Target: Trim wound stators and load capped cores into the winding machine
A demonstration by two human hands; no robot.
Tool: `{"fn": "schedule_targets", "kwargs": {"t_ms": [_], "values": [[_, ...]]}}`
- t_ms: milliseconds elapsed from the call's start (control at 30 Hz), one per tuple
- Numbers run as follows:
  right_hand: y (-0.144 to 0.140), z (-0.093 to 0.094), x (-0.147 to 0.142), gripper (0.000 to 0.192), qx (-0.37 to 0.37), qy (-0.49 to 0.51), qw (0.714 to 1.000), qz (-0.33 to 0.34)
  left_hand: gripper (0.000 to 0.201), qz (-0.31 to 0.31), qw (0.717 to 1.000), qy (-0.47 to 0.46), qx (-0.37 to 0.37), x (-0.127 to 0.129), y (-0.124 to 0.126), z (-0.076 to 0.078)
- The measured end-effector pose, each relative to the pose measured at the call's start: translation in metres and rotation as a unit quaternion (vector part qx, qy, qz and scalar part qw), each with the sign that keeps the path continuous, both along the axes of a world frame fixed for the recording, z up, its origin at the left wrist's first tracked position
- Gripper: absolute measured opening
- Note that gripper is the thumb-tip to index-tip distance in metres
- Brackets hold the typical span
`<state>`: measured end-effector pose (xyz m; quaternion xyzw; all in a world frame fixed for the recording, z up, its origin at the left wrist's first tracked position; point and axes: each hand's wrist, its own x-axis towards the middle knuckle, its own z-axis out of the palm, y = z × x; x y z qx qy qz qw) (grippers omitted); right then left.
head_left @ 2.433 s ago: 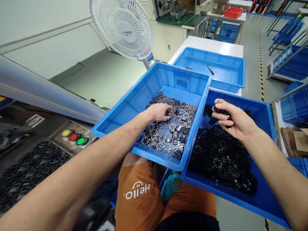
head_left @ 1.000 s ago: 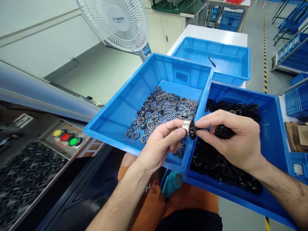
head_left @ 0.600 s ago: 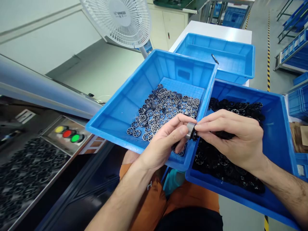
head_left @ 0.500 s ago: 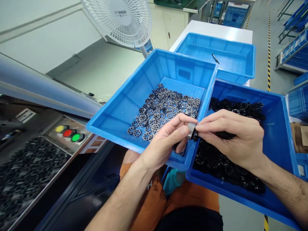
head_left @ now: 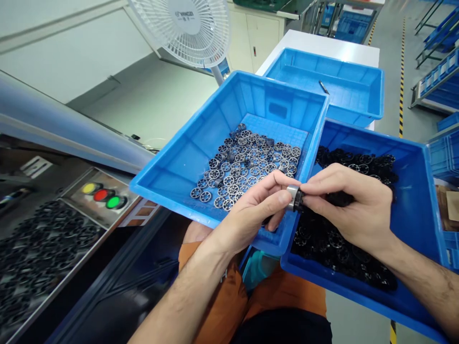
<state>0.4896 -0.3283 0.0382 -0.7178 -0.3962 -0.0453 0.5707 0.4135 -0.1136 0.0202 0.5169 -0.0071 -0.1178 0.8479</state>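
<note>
Between my two hands is a small cylindrical part, a silvery ring with a black toothed or ribbed end. My left hand pinches its silvery side between thumb and forefinger. From the right, the fingertips of my right hand close on the black end. Both hands are over the shared edge of two blue bins. Under the left hand, the left bin holds many small spoked wheels. Beneath the right hand, the right bin holds a heap of black parts.
Behind stands another blue bin on a white table, a dark pen-like item at its edge. A white fan rises at the back. On the left, yellow, red and green buttons sit beside a tray of black parts.
Both hands and the pinched part have shifted slightly right in view. More of the silvery ring's face and black end shows. The grip stays the same.
</note>
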Motion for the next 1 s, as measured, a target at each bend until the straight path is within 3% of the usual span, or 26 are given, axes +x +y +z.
{"fn": "schedule_targets", "kwargs": {"t_ms": [300, 433, 733, 800, 900, 1000], "values": [[0.003, 0.0, -0.004, 0.012, -0.053, 0.091, 0.994, -0.039, 0.042, 0.012, 0.999, -0.017, 0.025, -0.001, 0.0, 0.0], [0.005, -0.003, -0.007, 0.015, -0.024, -0.007, 0.998, -0.05, 0.04, 0.004, 0.999, -0.016, 0.041, -0.002, 0.002, 0.0], [-0.003, 0.009, 0.011, 0.015, -0.084, 0.104, 0.991, 0.029, 0.047, -0.012, 0.999, 0.013, 0.034, -0.002, -0.005, -0.001], [-0.007, 0.011, 0.014, 0.022, -0.073, 0.203, 0.975, 0.061, 0.052, 0.003, 1.0, 0.021, 0.022, -0.002, -0.006, -0.002], [-0.01, 0.011, 0.014, 0.035, -0.036, 0.367, 0.924, 0.097, 0.046, 0.028, 0.999, 0.009, 0.016, -0.001, -0.006, -0.003], [-0.009, 0.011, 0.013, 0.026, -0.046, 0.427, 0.898, 0.099, 0.047, 0.037, 0.999, -0.005, -0.002, -0.001, -0.006, 0.0]]}}
